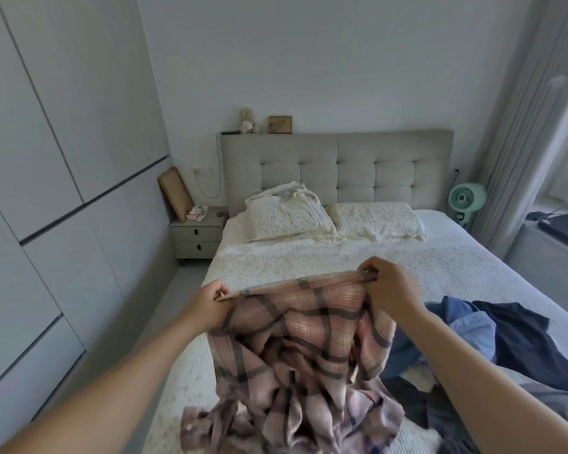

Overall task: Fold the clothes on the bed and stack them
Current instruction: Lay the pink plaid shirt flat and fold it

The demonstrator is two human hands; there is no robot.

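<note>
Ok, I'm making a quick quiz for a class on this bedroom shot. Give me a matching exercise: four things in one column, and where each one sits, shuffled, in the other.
Things:
1. plaid shirt
2. mint fan
3. stuffed toy
4. blue clothes

Places:
A. on top of the headboard
B. held up between the left hand and right hand
C. heaped on the bed, right of the shirt
D. on the floor by the curtain

Pairs: 1-B, 2-D, 3-A, 4-C
</note>
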